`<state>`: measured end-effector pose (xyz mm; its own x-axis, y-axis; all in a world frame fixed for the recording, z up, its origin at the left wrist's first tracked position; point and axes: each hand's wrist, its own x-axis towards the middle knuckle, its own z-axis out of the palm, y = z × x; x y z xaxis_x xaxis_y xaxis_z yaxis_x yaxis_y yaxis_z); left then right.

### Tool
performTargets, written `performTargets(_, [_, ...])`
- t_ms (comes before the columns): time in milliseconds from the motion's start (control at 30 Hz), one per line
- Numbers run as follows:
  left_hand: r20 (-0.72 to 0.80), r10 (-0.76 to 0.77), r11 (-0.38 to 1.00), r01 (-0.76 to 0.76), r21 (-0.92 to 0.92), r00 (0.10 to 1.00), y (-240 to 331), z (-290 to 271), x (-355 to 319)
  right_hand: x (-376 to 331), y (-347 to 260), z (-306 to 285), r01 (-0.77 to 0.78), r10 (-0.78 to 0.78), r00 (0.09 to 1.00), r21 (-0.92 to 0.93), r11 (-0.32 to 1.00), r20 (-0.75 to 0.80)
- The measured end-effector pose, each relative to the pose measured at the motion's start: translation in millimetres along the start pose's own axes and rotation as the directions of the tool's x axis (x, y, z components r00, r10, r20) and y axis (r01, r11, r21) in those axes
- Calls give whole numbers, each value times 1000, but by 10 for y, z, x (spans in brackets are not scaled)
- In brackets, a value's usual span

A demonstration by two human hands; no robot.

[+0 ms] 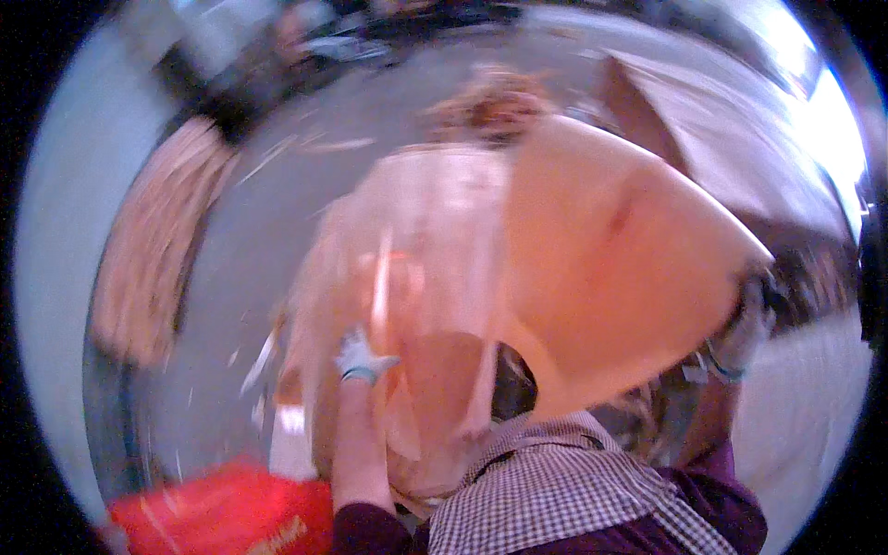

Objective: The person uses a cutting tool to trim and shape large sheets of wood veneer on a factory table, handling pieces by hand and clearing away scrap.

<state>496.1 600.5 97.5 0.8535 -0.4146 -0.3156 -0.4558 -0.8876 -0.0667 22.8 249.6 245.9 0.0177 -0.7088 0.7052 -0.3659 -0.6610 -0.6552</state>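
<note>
A large orange-tan sheet [629, 250], stiff-looking with a curved near edge, spreads across the middle and right. My right hand [746, 324], gloved and blurred, is closed at its right-hand edge. The sheet looks like cardboard or thin board; I cannot tell which. To its left lies a pale pinkish pile of sheets [435, 203], streaked by motion and partly shiny. My left hand [363, 357] wears a white glove and has its fingers spread over this pile's near part. Whether the palm presses on it is unclear.
A red bag or wrapped bundle [231, 509] is at the lower left. Beyond it stands a brown stack [157, 240]. Shredded brownish scraps [499, 106] lie past the sheet's far edge, and a large brown box or covered pile [731, 148] is at the far right. Pale scraps litter the grey floor [268, 194].
</note>
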Motion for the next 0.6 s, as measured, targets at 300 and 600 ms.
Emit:
performTargets(300, [-137, 822, 331, -659, -676, 553, 1928, 228, -956, -723, -979, -2327, -457, 613, 724, 446, 770, -317])
performTargets(600, [-85, 985, -48, -234, -971, 150, 2952, 29, -4188, -2295, -2164, -4660, -481, 626, 728, 442, 757, -280])
